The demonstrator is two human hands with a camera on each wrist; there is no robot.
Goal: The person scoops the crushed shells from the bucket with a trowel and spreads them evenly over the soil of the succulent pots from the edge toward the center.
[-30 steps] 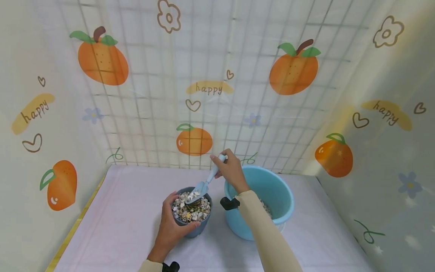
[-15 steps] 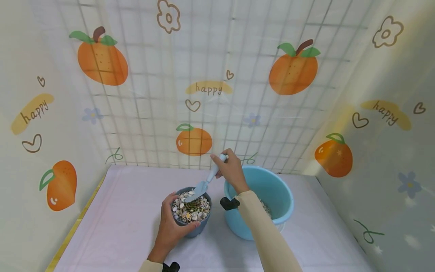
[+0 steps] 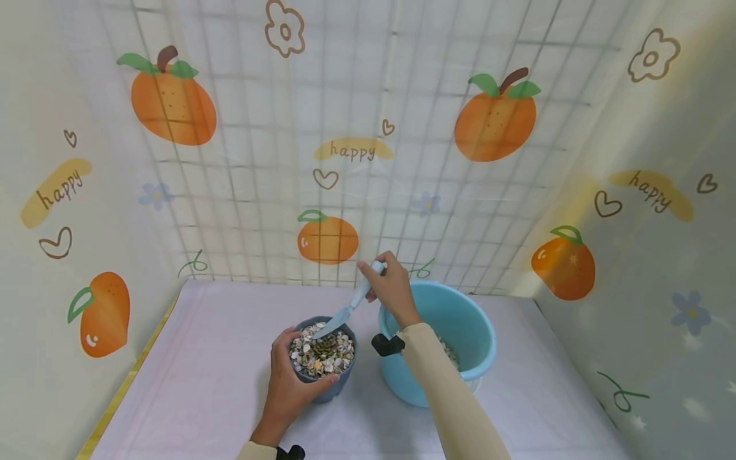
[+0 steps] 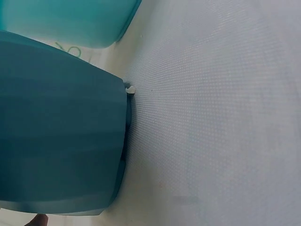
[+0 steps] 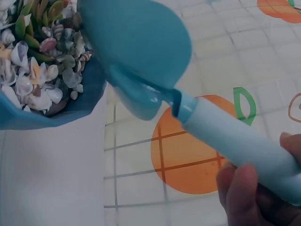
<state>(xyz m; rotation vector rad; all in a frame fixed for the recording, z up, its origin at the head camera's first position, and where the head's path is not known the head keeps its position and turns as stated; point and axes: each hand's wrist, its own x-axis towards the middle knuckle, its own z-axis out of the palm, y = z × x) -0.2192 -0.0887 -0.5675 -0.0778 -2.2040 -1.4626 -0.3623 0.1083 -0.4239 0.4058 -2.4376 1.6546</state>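
My left hand (image 3: pixel 290 383) grips the side of a dark blue-grey flowerpot (image 3: pixel 333 388) standing on the table; in the left wrist view the pot (image 4: pixel 61 127) fills the left side. Small seashells (image 5: pixel 44 92) lie over the top of the pot around a green succulent (image 5: pixel 33 35). My right hand (image 3: pixel 393 287) holds a light blue hand trowel (image 3: pixel 362 292) by its handle. The trowel's blade (image 5: pixel 141 42) is tipped on edge over the far rim of the pot, its tip above the shells beside the succulent.
A large light blue bucket (image 3: pixel 483 319) stands to the right of the pot, under my right forearm, with shells (image 3: pixel 448 354) at its bottom. A pale cloth covers the table (image 3: pixel 201 358). Behind rises a white curtain (image 3: pixel 259 191) with orange prints over a wire grid.
The trowel blade has turned on its edge and the shells it carried have slid into the pot, with more of the succulent showing. My left hand stays on the pot.
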